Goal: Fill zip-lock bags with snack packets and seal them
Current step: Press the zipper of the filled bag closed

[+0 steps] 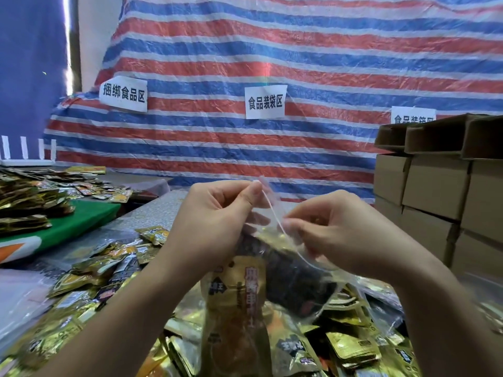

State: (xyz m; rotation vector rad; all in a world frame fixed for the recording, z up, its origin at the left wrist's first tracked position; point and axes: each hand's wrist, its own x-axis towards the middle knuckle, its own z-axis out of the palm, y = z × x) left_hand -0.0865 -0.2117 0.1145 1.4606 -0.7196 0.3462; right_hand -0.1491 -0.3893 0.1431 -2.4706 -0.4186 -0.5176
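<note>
A clear zip-lock bag [307, 300] hangs in front of me with an orange snack packet [234, 300] and a dark packet [296, 284] inside. My left hand [215, 221] pinches the bag's zip strip at its upper left end. My right hand [334, 229] pinches the same strip lower and to the right. The strip runs slanted between the two hands. Loose gold and dark snack packets [89, 276] lie heaped on the table below.
Stacked cardboard boxes [441, 191] stand at the right. A green board [73, 221] with piled packets sits at the left. A striped red, white and blue tarp [272, 63] with paper labels hangs behind.
</note>
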